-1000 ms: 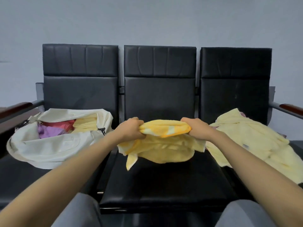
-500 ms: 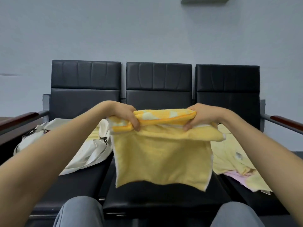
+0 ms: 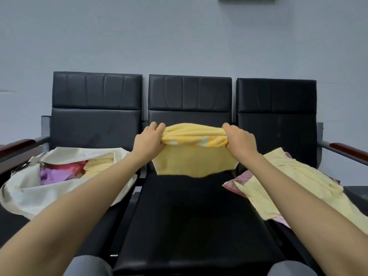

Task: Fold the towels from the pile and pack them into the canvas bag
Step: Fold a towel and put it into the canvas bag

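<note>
left hand [image 3: 148,142] and right hand [image 3: 240,141] still clamp the yellow towel [image 3: 194,162], now swung out mid-frame, probably to lay it flat.

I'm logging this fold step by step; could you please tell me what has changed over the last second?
The left hand and right hand raised the yellow towel off the middle seat, let it hang open, and carried it toward the backrest. Neither hand let go. The canvas bag and the towel pile stayed put.
</note>
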### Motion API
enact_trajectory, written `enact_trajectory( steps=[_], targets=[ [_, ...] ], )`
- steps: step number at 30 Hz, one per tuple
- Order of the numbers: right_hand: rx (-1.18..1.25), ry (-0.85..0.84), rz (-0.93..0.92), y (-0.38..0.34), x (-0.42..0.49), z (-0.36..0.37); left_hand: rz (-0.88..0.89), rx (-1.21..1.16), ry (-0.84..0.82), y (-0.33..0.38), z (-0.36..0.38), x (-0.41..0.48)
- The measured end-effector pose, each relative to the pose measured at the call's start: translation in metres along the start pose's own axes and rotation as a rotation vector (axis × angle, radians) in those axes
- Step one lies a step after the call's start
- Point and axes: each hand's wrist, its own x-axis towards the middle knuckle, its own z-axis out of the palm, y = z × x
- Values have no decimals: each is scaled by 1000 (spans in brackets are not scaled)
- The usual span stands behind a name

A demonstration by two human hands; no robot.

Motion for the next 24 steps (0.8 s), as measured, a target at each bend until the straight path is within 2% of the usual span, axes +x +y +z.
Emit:
enact_trajectory(
  steps=[2,4,8,10,12,14,16,19,21,24],
  targets=[
    [-7,-84,-44,1,-12,10,-8,-70,-106,-8,18,-13],
    [20,-248,-74,2,-29,27,-35,-149,-288,-14,37,-30],
    [118,-665,-141,4,-69,68,-45,-202,-670,-18,73,-73],
    [214,-893,-180,8,-86,87,-85,-208,-933,-19,86,-91],
    [346,-1142,-145,10,-98,97,-167,-258,-1201,-24,100,-103],
    [475,-1315,-63,14,-107,108,-209,-262,-1338,-31,112,-112],
    [533,-1346,17,18,-114,119,-237,-267,-1307,-39,123,-118],
    [506,-1137,76,23,-123,136,-231,-288,-1046,-48,137,-120],
    [494,-973,82,23,-126,142,-92,-215,-851,-48,142,-120],
    [450,-827,60,15,-127,146,166,-160,-625,-35,144,-122]
  ],
)
